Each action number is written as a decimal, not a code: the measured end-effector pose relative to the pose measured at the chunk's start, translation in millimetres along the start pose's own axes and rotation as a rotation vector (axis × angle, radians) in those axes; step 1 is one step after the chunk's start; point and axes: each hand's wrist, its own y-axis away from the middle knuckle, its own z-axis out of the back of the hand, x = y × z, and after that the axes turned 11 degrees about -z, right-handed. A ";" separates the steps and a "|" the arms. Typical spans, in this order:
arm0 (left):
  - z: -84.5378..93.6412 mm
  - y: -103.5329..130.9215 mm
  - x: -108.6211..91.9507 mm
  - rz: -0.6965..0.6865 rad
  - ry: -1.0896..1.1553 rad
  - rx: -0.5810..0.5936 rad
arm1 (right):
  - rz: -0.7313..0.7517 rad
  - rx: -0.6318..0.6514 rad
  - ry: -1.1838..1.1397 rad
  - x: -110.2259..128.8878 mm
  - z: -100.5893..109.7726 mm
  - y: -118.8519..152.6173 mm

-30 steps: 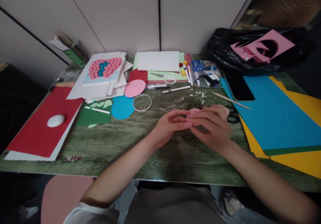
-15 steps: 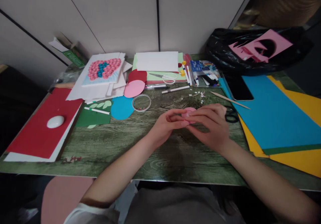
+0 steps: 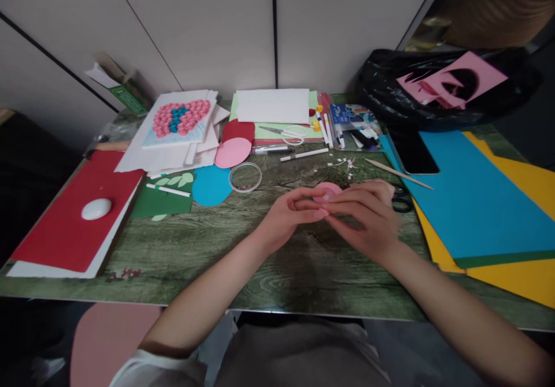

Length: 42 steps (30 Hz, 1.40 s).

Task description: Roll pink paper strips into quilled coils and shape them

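Over the middle of the table, a small round piece of pink paper (image 3: pixel 328 190) is held between both my hands, its shape partly covered by fingers. My left hand (image 3: pixel 292 216) pinches its left and lower edge between thumb and fingertips. From the other side, my right hand (image 3: pixel 366 216) closes its thumb and fingers on the paper's right part. Beyond my right hand lie dark-handled scissors (image 3: pixel 402 202), partly hidden by the hand. Small white and pink paper scraps (image 3: pixel 349 164) are scattered behind the paper.
At the left are red paper (image 3: pixel 73 225) with a white oval object (image 3: pixel 96 208), and a picture with pink and blue paper roses (image 3: pixel 180 118). A tape roll (image 3: pixel 245 177) and white-handled scissors (image 3: pixel 295 135) lie mid-table. On the right are blue paper (image 3: pixel 485 202), a phone (image 3: pixel 414 150) and a wooden stick (image 3: pixel 399 173).
My right hand has shifted slightly to the right and turned a little, showing more of the pink paper. My left hand stays almost in place, and the view has moved very slightly.
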 end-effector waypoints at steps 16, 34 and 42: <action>-1.1 2.5 1.7 -0.018 -0.072 -0.010 | 0.052 -0.026 0.084 -2.2 -1.2 4.7; 4.8 -0.7 -3.2 0.011 -0.121 -0.013 | 0.035 0.040 0.068 0.3 1.3 1.2; 2.7 0.2 -3.4 -0.001 -0.145 -0.042 | 0.016 0.044 0.088 1.6 0.3 1.6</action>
